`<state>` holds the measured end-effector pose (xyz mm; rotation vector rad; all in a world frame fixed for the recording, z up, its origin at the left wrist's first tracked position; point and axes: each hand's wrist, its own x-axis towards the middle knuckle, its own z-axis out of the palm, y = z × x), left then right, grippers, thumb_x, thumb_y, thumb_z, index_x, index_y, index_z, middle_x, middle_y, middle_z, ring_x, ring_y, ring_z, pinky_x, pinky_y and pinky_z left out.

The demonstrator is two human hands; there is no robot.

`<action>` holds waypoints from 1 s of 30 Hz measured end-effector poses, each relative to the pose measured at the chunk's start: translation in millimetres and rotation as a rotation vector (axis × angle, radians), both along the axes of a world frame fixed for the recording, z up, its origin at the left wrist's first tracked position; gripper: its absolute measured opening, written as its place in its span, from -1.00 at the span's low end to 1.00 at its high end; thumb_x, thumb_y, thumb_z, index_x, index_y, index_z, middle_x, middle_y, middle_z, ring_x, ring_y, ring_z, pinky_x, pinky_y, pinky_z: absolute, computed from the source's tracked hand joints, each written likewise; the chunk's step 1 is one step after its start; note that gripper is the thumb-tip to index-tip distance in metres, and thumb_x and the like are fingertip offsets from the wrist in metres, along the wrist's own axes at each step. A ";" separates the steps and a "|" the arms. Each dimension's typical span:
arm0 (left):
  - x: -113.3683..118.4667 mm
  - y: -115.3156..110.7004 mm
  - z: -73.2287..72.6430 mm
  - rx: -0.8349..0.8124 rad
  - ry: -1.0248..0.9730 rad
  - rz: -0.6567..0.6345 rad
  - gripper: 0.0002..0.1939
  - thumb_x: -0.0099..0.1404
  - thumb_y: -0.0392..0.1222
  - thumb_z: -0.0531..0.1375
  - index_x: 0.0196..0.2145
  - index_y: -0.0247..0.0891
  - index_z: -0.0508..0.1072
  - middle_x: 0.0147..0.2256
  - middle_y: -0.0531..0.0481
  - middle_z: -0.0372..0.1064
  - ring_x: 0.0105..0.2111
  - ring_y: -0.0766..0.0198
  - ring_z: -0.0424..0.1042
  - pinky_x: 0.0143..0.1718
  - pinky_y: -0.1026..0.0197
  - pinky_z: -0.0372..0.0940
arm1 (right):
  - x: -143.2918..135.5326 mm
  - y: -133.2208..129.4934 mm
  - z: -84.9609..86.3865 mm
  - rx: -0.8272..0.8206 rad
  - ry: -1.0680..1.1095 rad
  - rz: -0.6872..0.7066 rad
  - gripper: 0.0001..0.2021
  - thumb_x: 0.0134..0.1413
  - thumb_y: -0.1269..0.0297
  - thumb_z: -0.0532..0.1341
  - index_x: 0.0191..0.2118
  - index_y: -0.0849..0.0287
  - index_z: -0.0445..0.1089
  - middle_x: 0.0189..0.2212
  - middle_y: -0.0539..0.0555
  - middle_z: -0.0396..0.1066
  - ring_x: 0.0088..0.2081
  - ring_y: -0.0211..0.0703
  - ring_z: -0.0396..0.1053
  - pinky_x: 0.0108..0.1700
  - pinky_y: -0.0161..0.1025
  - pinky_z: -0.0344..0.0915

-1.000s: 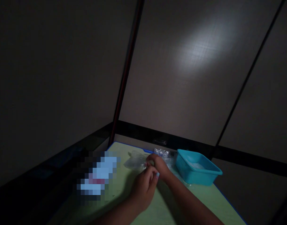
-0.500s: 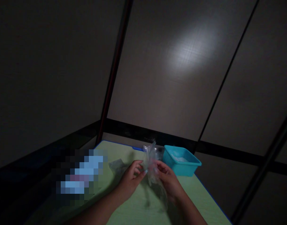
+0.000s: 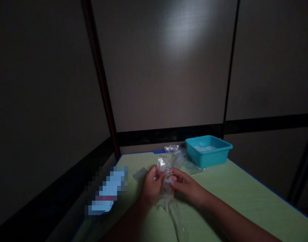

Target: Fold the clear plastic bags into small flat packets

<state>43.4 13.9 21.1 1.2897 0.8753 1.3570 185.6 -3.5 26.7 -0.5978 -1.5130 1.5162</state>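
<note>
A clear, crinkled plastic bag [image 3: 164, 162] is bunched between my two hands above the table. My left hand [image 3: 151, 186] is closed around its left side, thumb pressed against the fingers. My right hand [image 3: 182, 183] pinches the bag from the right, its fingertips nearly meeting the left thumb. Between the fingertips a small curved, pale shape shows, too dim to name. Below the hands a long, see-through tail, like tubing or twisted film, trails towards me.
A turquoise plastic basket [image 3: 208, 158] with something whitish inside stands at the back right of the green table [image 3: 219, 198]. More clear plastic bags [image 3: 186, 163] lie beside it, and another piece of plastic [image 3: 139, 174] lies left of my hands. A blurred-out light-blue object [image 3: 110, 188] is at the left edge.
The view has tilted and shifted. Both hands have come closer together on the bag, which was held more upright before. My left hand has closed further round it.
</note>
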 end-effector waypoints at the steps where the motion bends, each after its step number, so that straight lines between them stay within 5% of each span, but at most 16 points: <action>1: 0.8 -2.2 0.8 0.015 0.008 -0.021 -0.74 -0.02 -0.12 0.28 -0.45 -0.29 0.29 -0.50 0.04 0.34 -0.48 0.31 0.36 -0.47 0.32 0.23 | -2.1 -1.8 0.5 -0.008 0.045 -0.009 -0.64 -0.13 0.05 0.27 -0.25 0.18 0.30 -0.52 -0.03 0.31 -0.50 -0.28 0.28 -0.39 -0.31 0.20; 7: 1.4 -10.3 1.7 0.041 0.025 -0.199 -0.62 -0.07 -0.18 0.30 -0.28 -0.26 0.29 -0.38 -0.02 0.41 -0.43 0.22 0.41 -0.45 0.28 0.27 | -5.9 1.0 -1.0 -0.016 0.119 -0.067 -0.68 -0.24 0.17 0.34 -0.35 0.23 0.32 -0.50 -0.01 0.35 -0.45 -0.27 0.30 -0.33 -0.30 0.20; 14: -5.6 1.3 -5.4 0.062 0.112 -0.009 -0.81 0.02 -0.13 0.21 -0.46 -0.28 0.30 -0.55 0.07 0.31 -0.58 0.36 0.29 -0.58 0.36 0.16 | 6.8 13.7 -4.4 0.019 0.101 -0.297 -0.78 -0.08 0.15 0.23 -0.46 0.21 0.27 -0.60 -0.07 0.27 -0.56 -0.34 0.19 -0.49 -0.37 0.12; 19: -9.8 5.0 -5.9 0.092 0.090 0.103 -0.80 0.03 -0.12 0.21 -0.47 -0.26 0.28 -0.59 0.13 0.25 -0.61 0.40 0.23 -0.60 0.40 0.08 | 18.5 15.7 5.0 -0.028 0.066 -0.334 -0.69 -0.10 0.03 0.22 -0.45 0.21 0.26 -0.54 -0.03 0.32 -0.55 -0.31 0.27 -0.51 -0.35 0.17; 23: -7.2 3.0 -3.9 0.088 0.101 0.054 -0.76 0.06 -0.05 0.21 -0.46 -0.27 0.30 -0.59 0.13 0.24 -0.59 0.40 0.23 -0.57 0.39 0.11 | 22.7 16.1 4.7 -0.120 0.049 -0.346 -0.61 -0.07 -0.08 0.14 -0.44 0.23 0.31 -0.56 -0.02 0.32 -0.57 -0.32 0.25 -0.54 -0.36 0.14; 27: -5.1 3.5 -8.3 0.091 0.175 -0.088 -0.75 0.06 -0.05 0.22 -0.47 -0.28 0.31 -0.61 0.14 0.23 -0.64 0.43 0.20 -0.63 0.40 0.06 | 20.3 18.1 -3.4 -0.049 -0.030 -0.255 -0.64 -0.22 0.01 0.28 -0.53 0.28 0.34 -0.62 -0.02 0.31 -0.58 -0.35 0.20 -0.50 -0.35 0.09; 30: -9.4 8.0 -12.1 0.088 0.129 -0.011 -0.77 0.10 -0.06 0.20 -0.46 -0.27 0.30 -0.62 0.16 0.22 -0.65 0.45 0.18 -0.63 0.41 0.05 | 22.9 22.2 -5.5 -0.012 -0.004 -0.340 -0.67 -0.29 0.08 0.33 -0.54 0.29 0.33 -0.62 -0.02 0.32 -0.57 -0.33 0.21 -0.46 -0.33 0.12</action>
